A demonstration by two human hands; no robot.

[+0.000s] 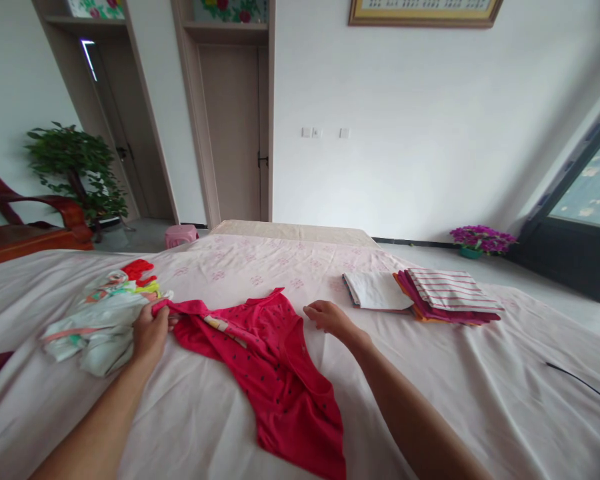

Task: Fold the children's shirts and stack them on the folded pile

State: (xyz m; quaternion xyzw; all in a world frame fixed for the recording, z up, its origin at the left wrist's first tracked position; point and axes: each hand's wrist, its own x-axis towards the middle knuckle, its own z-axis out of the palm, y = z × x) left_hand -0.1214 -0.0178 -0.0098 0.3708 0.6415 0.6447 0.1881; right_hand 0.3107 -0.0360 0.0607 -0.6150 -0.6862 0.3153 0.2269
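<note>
A red shirt (pixel 280 360) with small dark spots lies spread and rumpled across the cloth in front of me, its neckline toward the right. My left hand (pixel 151 331) pinches the shirt's left end, lifting that edge a little. On the other side, my right hand (pixel 330 319) hovers just off the neckline, fingers curled loosely with a gap between thumb and fingers, and nothing shows in it. Beside my left hand sits a crumpled heap of pale clothes (pixel 97 327) with red and yellow bits.
Two folded stacks lie to the right: white cloth (pixel 377 291) and a striped garment (pixel 453 290) over maroon and orange ones. A pale floral sheet (pixel 220 267) covers the surface. A black cable (pixel 580 381) lies at far right. Beyond stand a pink stool (pixel 181 236) and a wooden chair (pixel 40 227).
</note>
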